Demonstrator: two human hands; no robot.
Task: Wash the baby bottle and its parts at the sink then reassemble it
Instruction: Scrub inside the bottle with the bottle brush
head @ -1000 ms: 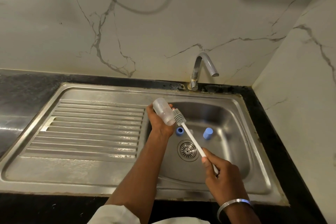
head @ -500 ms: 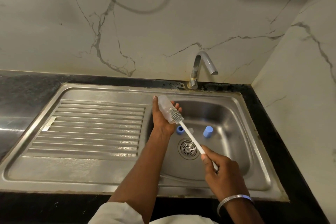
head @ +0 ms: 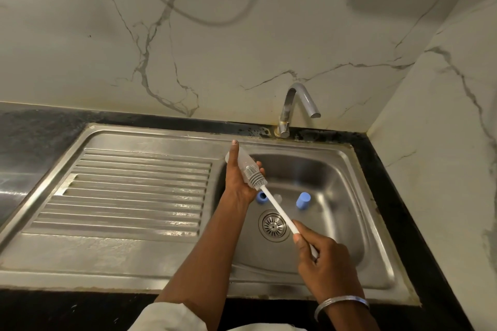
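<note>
"Bottle (head: 240, 162), head view: where is it?"

"Centre of the frame, above the basin's left edge. It lies across the left hand (head: 238, 185), with the fingers curled round it and the thumb straight along its side. The mouth tilts toward lower right, I'd say so that it meets the brush (head: 255, 176) head-on."

"And the brush?"

"The right hand (head: 326, 263) is wrapped round the low end of its handle, at lower right. The bristle head sits at the bottle's mouth. I cannot tell how far in it is."

"Why hold it over the sink (head: 376, 223)?"

"Probably so drips fall in the basin. The tap (head: 297, 105), above centre, shows no water."

"The other parts?"

"A blue ring (head: 261, 197) lies just beside the left hand and a blue cap (head: 303, 200) stands right of it. Both are on the basin floor above the drain (head: 273, 226), likely waiting their turn. A small clear piece sits between them, maybe the teat."
</note>
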